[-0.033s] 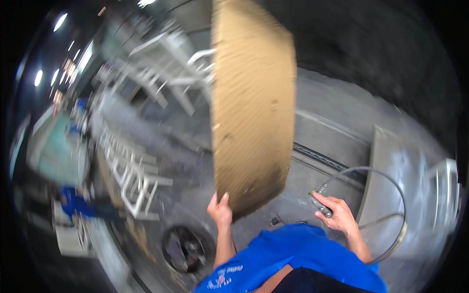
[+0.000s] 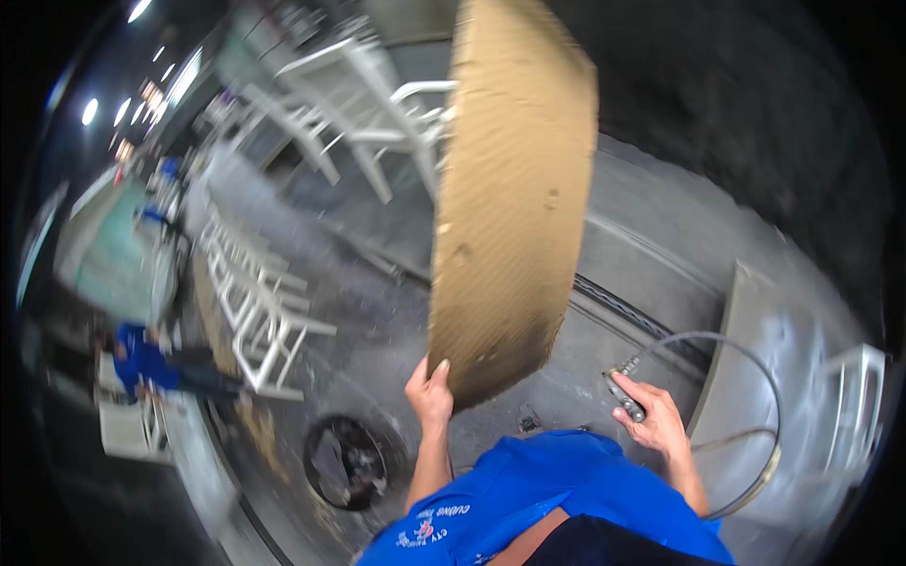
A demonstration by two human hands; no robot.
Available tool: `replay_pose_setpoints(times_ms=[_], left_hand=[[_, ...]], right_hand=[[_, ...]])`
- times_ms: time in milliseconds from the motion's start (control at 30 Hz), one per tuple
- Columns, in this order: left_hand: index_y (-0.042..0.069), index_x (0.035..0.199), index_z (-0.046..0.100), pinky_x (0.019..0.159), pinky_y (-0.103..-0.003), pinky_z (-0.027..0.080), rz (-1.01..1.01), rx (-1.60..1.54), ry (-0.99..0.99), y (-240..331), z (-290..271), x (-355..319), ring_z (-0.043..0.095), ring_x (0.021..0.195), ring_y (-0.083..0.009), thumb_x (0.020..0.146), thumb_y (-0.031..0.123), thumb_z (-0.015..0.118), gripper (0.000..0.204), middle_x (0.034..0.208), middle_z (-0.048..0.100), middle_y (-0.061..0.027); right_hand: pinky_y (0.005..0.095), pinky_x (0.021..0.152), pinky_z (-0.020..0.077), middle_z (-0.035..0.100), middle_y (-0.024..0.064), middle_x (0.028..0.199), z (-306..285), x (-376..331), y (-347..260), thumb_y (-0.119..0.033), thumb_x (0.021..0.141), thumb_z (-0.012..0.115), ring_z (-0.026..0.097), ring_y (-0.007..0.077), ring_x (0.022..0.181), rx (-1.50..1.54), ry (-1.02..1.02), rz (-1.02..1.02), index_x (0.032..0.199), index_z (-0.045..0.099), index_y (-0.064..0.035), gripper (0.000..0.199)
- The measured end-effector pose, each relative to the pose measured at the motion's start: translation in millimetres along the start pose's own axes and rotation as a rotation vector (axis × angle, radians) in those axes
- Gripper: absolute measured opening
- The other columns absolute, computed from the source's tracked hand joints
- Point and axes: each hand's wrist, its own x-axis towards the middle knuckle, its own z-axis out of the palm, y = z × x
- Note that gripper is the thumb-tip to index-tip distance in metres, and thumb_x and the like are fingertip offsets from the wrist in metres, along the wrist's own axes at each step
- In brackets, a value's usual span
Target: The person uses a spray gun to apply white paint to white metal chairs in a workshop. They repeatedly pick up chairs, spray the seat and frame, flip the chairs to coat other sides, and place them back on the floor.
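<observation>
Your left hand (image 2: 431, 393) clasps a cardboard sheet (image 2: 514, 198) that partly blocks white furniture (image 2: 376, 83); your right hand (image 2: 660, 422) wraps a metal fitting (image 2: 630, 406) on a hose (image 2: 773, 377).

From the left of two fisheye cameras on the wearer's head, the view looks down and forward over the blue shirt (image 2: 538, 495), which lies nearest, below the cardboard sheet (image 2: 514, 208). The sheet stands at close range near mid-frame, running off the top edge. Left of it the wide lens reaches far back to white chairs (image 2: 269, 330) and ceiling lights (image 2: 90, 111), with a distant co-worker (image 2: 156, 363) appearing sideways.
</observation>
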Motion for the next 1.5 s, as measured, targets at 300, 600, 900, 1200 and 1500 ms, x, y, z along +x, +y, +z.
replay_pose_setpoints(times_ms=[300,600,900,1200,1500], left_hand=[[-0.005,0.122,0.074,0.090,-0.028,0.055,0.037,-0.069,0.103,0.4,-43.8,81.2,0.072,0.099,-0.0133,0.088,0.003,0.079,0.035,0.110,0.079,-0.0147],[-0.001,0.132,0.066,0.096,-0.032,0.055,0.022,-0.792,-0.249,48.0,71.3,239.9,0.069,0.106,-0.0139,0.096,-0.005,0.069,0.037,0.121,0.074,-0.0075],[0.001,0.148,0.050,0.108,-0.038,0.051,-0.206,-0.996,-0.742,93.5,107.5,380.4,0.063,0.124,-0.0185,0.101,0.000,0.064,0.048,0.139,0.065,-0.0101],[0.005,0.150,0.047,0.107,-0.044,0.053,-0.452,-0.950,-0.916,84.9,128.2,489.4,0.064,0.124,-0.0239,0.101,0.003,0.064,0.051,0.139,0.064,-0.0123],[0.007,0.152,0.045,0.106,-0.049,0.054,-0.712,-0.642,-1.229,36.5,128.4,543.0,0.061,0.128,-0.0276,0.101,0.007,0.066,0.055,0.141,0.062,-0.0142]], right_hand=[[0.0435,0.107,0.0508,0.068,0.0234,0.134,75.2,77.5,-28.6,-0.025,0.088,0.081,0.064,0.0385,0.128,0.054,-0.145,0.140,0.147,0.060,-0.0148,0.064],[0.0426,0.113,0.0473,0.063,0.0250,0.142,141.3,208.4,-0.3,-0.042,0.079,0.089,0.060,0.0354,0.135,-0.017,-0.587,0.301,0.156,0.047,-0.0085,0.093],[0.0400,0.101,0.0441,0.038,0.0155,0.163,164.7,327.4,-30.0,-0.080,0.050,0.089,0.040,0.0308,0.147,0.718,-0.498,0.273,0.167,0.019,-0.0126,0.152],[0.0424,0.106,0.0422,0.052,0.0125,0.153,203.0,376.6,-101.3,-0.090,0.085,0.050,0.049,0.0295,0.142,0.865,-0.122,0.052,0.156,0.043,-0.0132,0.105],[0.0404,0.099,0.0535,0.064,0.0301,0.129,280.9,368.7,-182.1,-0.102,0.073,0.039,0.067,0.0316,0.115,1.032,0.273,0.391,0.145,0.044,0.0095,0.133]])
